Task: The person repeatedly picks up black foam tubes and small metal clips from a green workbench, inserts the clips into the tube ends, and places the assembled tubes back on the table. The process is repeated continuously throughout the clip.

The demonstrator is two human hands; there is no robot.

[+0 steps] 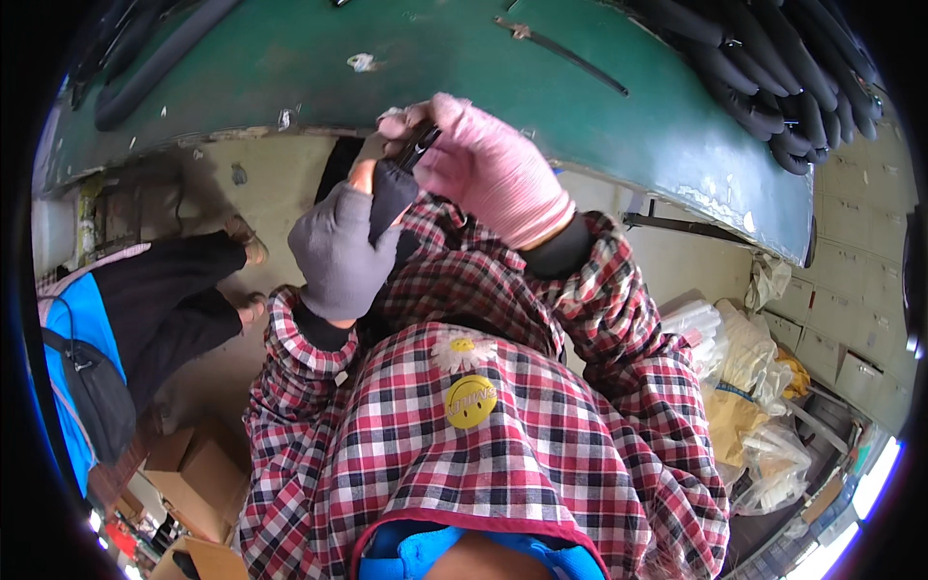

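My left hand [338,246], in a grey glove with some fingertips bare, is closed around a black padded tube [391,198] just off the near edge of the green table. My right hand [498,174], in a pink glove, is curled over the tube's upper end. There it pinches a shiny black end piece [419,150]. The fingers of both hands nearly meet at that end. The lower part of the tube is partly hidden by my left hand and plaid sleeves.
Black padded tubes [754,68] are heaped on the table's right end, with more [159,68] at the left. A dark strip [575,63] lies farther back. A person in dark trousers [179,300] is at my left, near cardboard boxes [198,478]. Plastic bags [773,464] sit at right.
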